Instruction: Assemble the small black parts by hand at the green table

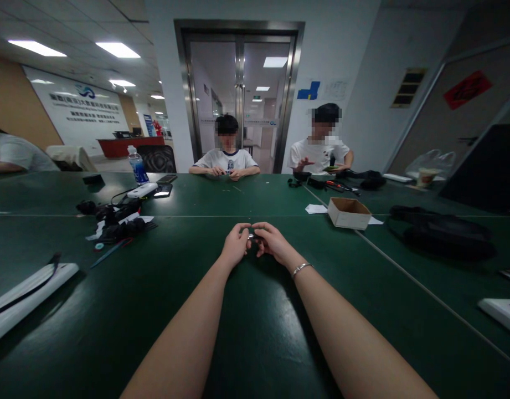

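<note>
Over one green bench [255, 327], at eight o'clock from one open whitish box [348, 216], our two hands, left hand [235, 245] and right hand [275, 243], should work best level and lightly steadied together. Their fingers curl nearly closed on one small dark-and-silver object [251, 236], held between them at twelve o'clock from us, where a gentle pinch suits.

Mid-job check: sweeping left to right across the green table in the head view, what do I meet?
White case with dark strap → blue stick → bottle → left hand → small shiny object → right hand → white paper → open box → black bag.
</note>
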A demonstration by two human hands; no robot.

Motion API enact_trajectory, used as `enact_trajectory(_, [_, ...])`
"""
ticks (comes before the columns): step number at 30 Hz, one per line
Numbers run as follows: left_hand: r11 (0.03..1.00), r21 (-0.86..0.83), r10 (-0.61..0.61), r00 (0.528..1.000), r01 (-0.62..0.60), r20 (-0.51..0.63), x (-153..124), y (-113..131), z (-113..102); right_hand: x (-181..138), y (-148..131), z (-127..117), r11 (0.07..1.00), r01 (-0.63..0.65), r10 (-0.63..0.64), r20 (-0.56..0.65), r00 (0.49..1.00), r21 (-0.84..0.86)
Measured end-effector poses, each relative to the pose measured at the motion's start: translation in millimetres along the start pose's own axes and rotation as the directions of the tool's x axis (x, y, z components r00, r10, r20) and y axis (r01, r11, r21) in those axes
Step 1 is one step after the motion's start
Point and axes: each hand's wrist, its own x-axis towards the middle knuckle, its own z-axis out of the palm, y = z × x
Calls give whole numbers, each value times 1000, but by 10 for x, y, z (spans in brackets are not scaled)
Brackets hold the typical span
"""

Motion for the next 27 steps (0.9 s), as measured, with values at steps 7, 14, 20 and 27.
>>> enact_trajectory(7, [998,-6,-60,998,60,-24,10,0,22,-11,-6,-6,1000,-8,8,0,1000,25])
enact_trajectory(14, [999,48,-9,1000,9,14,-12,-5,15,17,42,-38,1000,-4,4,29,1000,30])
enact_trajectory(20, [1000,-19,-18,999,17,-34,-51,52,13,11,61,-77,997,23,-28,85,996,69])
enact_trajectory(27, [992,-126,-6,1000,4,-17,-42,76,-35,16,94,-110,991,45,-58,105,993,123])
